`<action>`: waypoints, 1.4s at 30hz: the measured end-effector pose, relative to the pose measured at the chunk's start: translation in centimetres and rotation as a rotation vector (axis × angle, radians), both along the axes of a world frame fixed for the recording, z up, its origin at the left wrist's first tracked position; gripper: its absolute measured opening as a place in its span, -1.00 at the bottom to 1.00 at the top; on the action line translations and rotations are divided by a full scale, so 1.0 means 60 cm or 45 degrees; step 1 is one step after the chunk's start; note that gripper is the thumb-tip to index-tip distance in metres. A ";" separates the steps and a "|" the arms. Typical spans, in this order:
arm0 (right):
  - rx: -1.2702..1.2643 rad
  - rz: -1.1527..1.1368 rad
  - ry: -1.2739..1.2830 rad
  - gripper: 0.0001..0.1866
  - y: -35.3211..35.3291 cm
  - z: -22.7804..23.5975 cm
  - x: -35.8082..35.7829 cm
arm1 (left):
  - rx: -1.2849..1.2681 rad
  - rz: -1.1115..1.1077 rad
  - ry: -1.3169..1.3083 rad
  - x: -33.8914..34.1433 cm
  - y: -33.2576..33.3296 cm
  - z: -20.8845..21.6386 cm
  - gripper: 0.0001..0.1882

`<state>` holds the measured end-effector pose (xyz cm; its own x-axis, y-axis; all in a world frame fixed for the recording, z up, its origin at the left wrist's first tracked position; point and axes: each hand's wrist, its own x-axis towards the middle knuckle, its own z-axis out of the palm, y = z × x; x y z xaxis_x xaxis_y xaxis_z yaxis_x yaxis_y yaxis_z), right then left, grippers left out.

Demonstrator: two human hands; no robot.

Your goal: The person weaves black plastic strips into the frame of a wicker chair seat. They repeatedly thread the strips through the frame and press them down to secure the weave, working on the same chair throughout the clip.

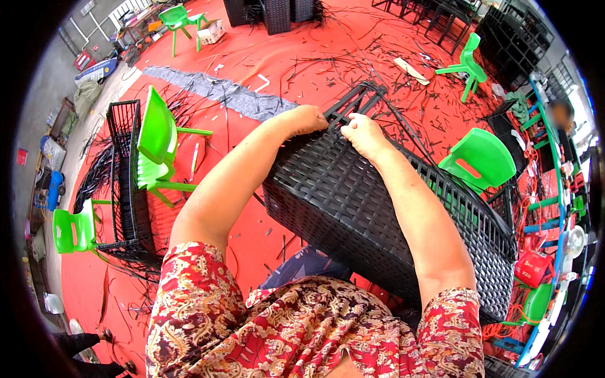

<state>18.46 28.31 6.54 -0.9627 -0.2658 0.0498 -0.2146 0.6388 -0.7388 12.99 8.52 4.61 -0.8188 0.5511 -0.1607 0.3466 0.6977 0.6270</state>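
A long black wicker piece (340,195), woven from flat plastic strips, lies slantwise across my lap. Loose black strips (365,93) fan out beyond its far end. My left hand (307,120) is closed at the far left corner, its fingertips pinching at a strip by the rim. Just to its right, my right hand (363,135) is closed too, thumb and forefinger pressed on a strip over the weave. Which strip each hand grips is partly hidden by the fingers. On the piece's right side, open slats of the frame (463,205) show between the strips.
Green plastic chairs (157,135) stand on the left, with another green chair (479,160) close on the right. A black wire frame (123,183) stands at the left. Strip scraps and a grey cloth (220,91) lie on the red floor (208,302). A person (559,116) is at the far right.
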 end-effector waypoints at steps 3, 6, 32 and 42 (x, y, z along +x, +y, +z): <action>0.149 -0.073 0.129 -0.71 -0.006 -0.035 -0.007 | 0.176 0.124 -0.306 0.006 0.009 0.014 -0.84; 0.184 -0.089 0.264 -0.71 -0.008 -0.037 -0.007 | 0.452 0.327 -0.634 0.032 0.009 0.047 -0.89; 0.124 0.012 0.301 -0.79 -0.014 -0.014 0.030 | -1.335 0.093 0.748 -0.050 -0.237 -0.037 -0.83; 0.271 0.081 0.712 -0.75 0.004 -0.021 0.035 | -1.099 0.500 0.815 -0.093 -0.332 -0.045 -0.54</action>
